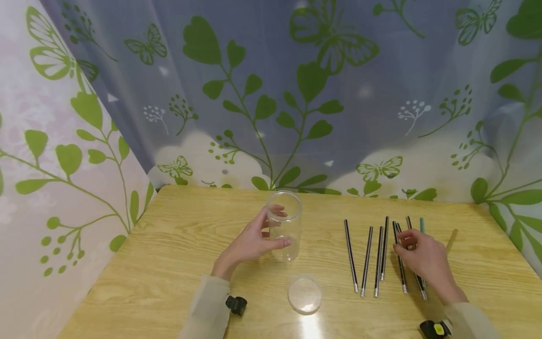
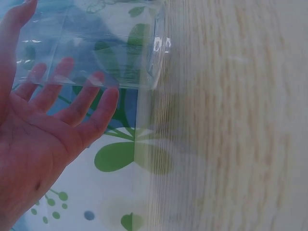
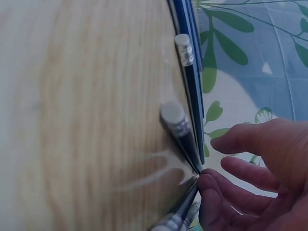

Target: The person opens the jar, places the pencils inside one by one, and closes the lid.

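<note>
In the head view, my left hand [image 1: 251, 241] holds a clear plastic jar [image 1: 292, 235], thumb across its near side and fingers behind it. The jar stands upright with its mouth uncovered. Its transparent wall [image 2: 120, 53] also shows in the left wrist view, against the fingertips. Several black pencils [image 1: 351, 255] with silver ferrules and white erasers lie in a loose row on the right. Over the right part of that row is my right hand [image 1: 425, 256], fingers bent loosely. In the right wrist view, its thumb and index finger are apart, and fingertips come close to a pencil [image 3: 184, 139].
A round clear lid [image 1: 304, 295] lies on the wooden table [image 1: 178, 263] in front of the jar. Beyond the right hand are a teal stick [image 1: 422, 225] and a tan strip [image 1: 452, 241]. A leaf-patterned curtain [image 1: 262, 155] hangs along the table's back edge.
</note>
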{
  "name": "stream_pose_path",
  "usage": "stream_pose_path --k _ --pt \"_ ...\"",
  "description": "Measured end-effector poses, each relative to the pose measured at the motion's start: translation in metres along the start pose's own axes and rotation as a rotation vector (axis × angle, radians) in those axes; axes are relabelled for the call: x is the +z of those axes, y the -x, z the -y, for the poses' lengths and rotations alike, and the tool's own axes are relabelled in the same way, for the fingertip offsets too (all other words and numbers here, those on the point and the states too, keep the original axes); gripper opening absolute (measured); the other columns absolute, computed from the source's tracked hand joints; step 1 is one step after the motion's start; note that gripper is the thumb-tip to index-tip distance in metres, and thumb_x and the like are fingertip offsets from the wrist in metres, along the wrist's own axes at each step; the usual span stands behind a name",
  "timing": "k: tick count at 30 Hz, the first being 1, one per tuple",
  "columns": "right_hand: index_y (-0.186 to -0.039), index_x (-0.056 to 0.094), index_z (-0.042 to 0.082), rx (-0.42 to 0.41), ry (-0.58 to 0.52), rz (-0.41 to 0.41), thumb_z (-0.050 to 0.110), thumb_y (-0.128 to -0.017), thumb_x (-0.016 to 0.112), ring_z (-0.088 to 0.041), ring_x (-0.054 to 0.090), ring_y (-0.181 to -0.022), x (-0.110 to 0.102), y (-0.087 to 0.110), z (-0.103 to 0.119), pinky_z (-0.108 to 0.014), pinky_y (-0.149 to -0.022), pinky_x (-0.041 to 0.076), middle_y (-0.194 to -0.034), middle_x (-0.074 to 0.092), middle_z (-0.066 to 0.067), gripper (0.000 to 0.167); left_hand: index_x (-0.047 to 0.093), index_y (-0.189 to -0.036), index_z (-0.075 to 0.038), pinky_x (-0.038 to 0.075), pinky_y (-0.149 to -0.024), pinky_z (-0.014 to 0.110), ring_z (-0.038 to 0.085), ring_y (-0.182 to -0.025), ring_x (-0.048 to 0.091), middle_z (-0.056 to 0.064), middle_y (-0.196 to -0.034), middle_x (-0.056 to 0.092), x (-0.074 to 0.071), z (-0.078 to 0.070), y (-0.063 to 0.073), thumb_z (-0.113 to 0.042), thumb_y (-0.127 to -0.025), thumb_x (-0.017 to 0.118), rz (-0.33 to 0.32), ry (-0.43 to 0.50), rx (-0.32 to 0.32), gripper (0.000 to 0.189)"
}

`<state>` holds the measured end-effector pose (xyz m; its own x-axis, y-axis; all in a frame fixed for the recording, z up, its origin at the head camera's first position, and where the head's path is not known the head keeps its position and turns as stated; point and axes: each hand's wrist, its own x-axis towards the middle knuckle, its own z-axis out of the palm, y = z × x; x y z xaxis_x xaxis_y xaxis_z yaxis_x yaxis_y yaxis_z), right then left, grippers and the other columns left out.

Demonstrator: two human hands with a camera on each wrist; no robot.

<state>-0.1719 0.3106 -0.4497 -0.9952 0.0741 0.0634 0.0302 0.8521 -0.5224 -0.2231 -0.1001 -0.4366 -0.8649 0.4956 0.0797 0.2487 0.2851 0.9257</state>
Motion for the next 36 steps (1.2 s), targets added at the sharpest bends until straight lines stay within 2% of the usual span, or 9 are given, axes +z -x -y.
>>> stream_pose_path --k 5,10,16,24,31,36 --pt "-0.121 0.062 -0.007 0.033 0.021 0.068 0.017 -0.095 0.068 -0.035 0.070 -0.082 -0.001 -0.005 -0.001 -0.042 -0.060 0.056 -0.100 0.074 -0.024 0.036 0.040 -0.147 -0.035 0.042 -0.114 0.062 0.038 -0.138 0.050 -0.003 -0.151 0.049 0.000 0.001 -0.001 -0.031 -0.089 0.081 0.002 0.004 0.006 0.071" --pt "-0.122 0.061 -0.008 0.050 0.038 0.079 0.014 -0.094 0.069 -0.034 0.070 -0.081 -0.001 -0.008 -0.001 -0.046 -0.062 0.057 -0.101 0.073 -0.025 0.036 0.040 -0.147 -0.037 0.043 -0.114 0.061 0.036 -0.138 0.051 -0.004 -0.151 0.050 0.001 0.002 -0.001 -0.031 -0.089 0.082 0.002 0.003 0.003 0.072" --pt "-0.125 0.057 -0.011 0.066 0.012 0.083 0.010 -0.092 0.068 -0.026 0.069 -0.071 -0.001 -0.008 0.002 -0.040 -0.057 0.056 -0.098 0.072 -0.027 0.041 0.040 -0.147 -0.038 0.044 -0.113 0.059 0.035 -0.138 0.051 -0.005 -0.150 0.050 0.001 0.003 -0.002 -0.032 -0.089 0.082 -0.002 -0.001 0.006 0.072" --pt "-0.132 0.053 -0.013 0.122 -0.033 0.110 0.019 -0.090 0.068 -0.022 0.066 -0.072 -0.004 -0.010 -0.001 -0.036 -0.060 0.052 -0.093 0.073 -0.020 0.055 0.040 -0.147 -0.038 0.045 -0.113 0.059 0.033 -0.137 0.052 -0.004 -0.150 0.050 0.001 0.002 -0.003 -0.031 -0.089 0.082 0.008 0.007 0.008 0.072" --pt "-0.131 0.058 -0.010 0.183 -0.118 0.130 0.024 -0.092 0.067 -0.017 0.067 -0.071 -0.008 -0.009 -0.001 -0.031 -0.058 0.053 -0.106 0.070 -0.027 0.053 0.040 -0.147 -0.039 0.044 -0.113 0.059 0.034 -0.138 0.050 -0.005 -0.150 0.050 0.000 0.002 -0.001 -0.032 -0.089 0.082 0.009 0.000 -0.003 0.072" --pt "-0.134 0.057 -0.009 0.211 -0.220 0.138 0.024 -0.095 0.065 -0.014 0.065 -0.069 -0.011 -0.004 0.004 -0.030 -0.059 0.054 -0.106 0.068 -0.022 0.052 0.040 -0.145 -0.043 0.046 -0.113 0.056 0.032 -0.138 0.051 -0.008 -0.148 0.051 -0.001 0.004 -0.001 -0.032 -0.088 0.083 0.002 -0.007 -0.008 0.072"
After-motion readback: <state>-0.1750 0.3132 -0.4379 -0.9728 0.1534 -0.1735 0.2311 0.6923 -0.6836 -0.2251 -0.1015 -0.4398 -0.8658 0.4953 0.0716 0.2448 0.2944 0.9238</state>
